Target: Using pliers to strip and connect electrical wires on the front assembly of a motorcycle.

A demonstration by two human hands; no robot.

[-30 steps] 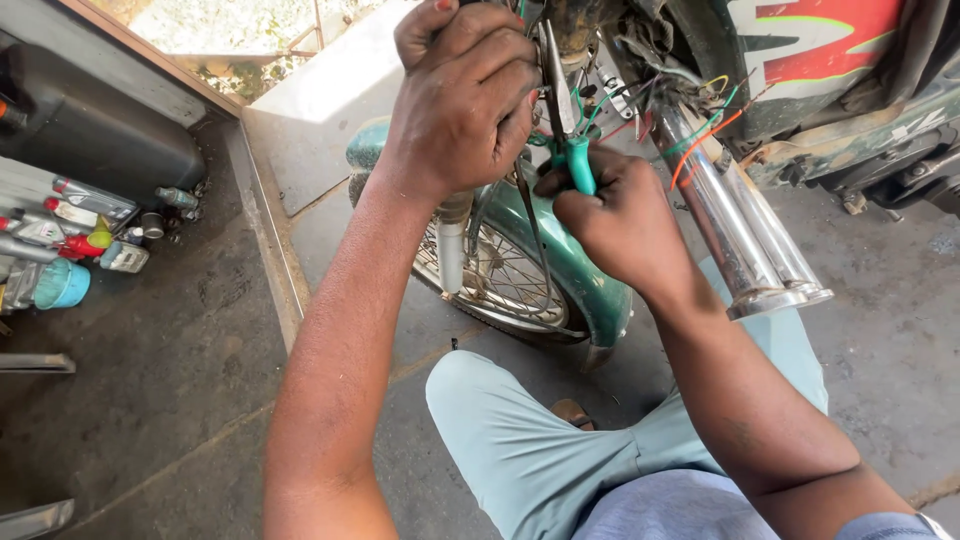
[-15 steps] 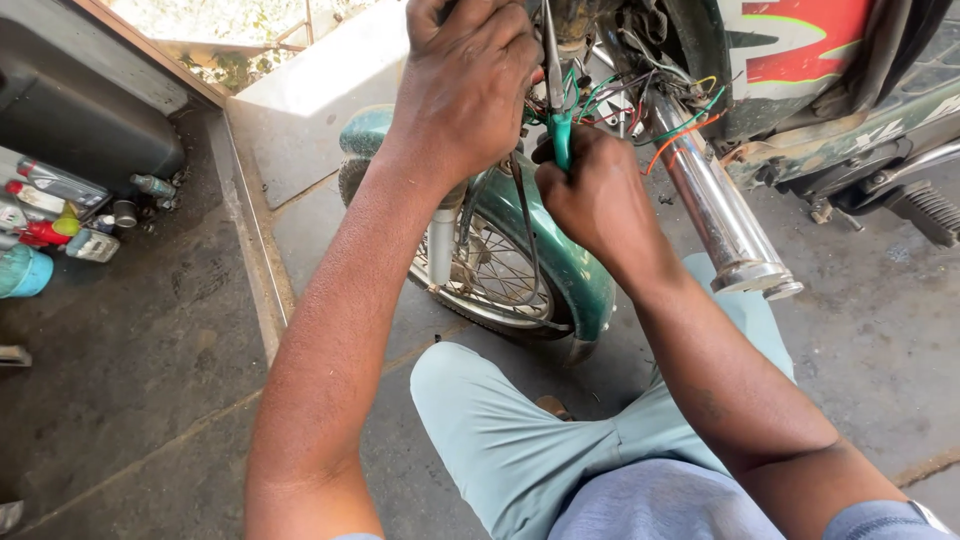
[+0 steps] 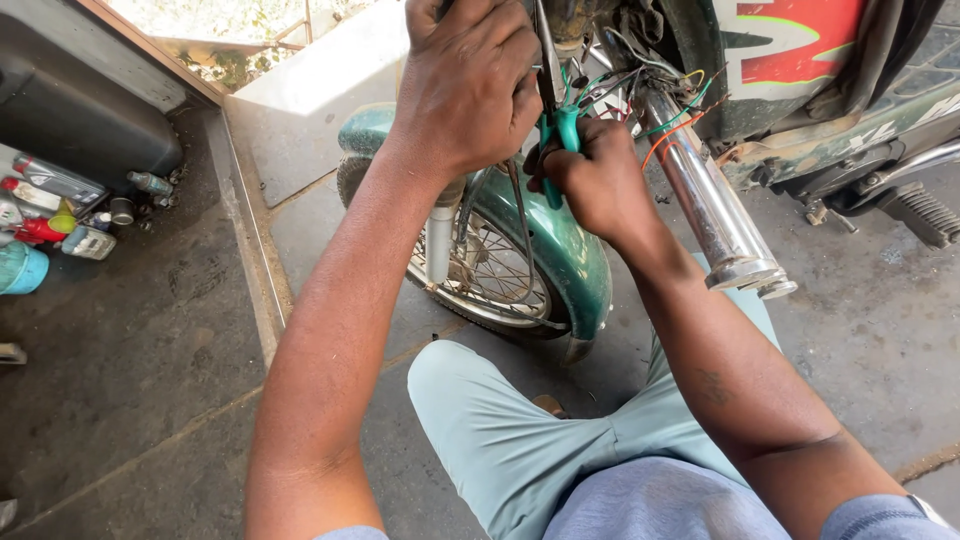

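I see the motorcycle (image 3: pixel 560 250) nearer than a moment ago. Above its front wheel, my left hand (image 3: pixel 475 85) stays clenched over the wiring, and my right hand (image 3: pixel 595 180) still grips green-handled pliers (image 3: pixel 560 130) there.

My left hand (image 3: pixel 470 85) is far and just left of my right hand (image 3: pixel 595 185), with the pliers (image 3: pixel 555 125) between them. The front wheel (image 3: pixel 480 260) sits below them, the fork tube (image 3: pixel 715 215) to its right, my knee (image 3: pixel 470 400) nearer. Bottles (image 3: pixel 60 215) lie far left on the floor (image 3: pixel 140 350).
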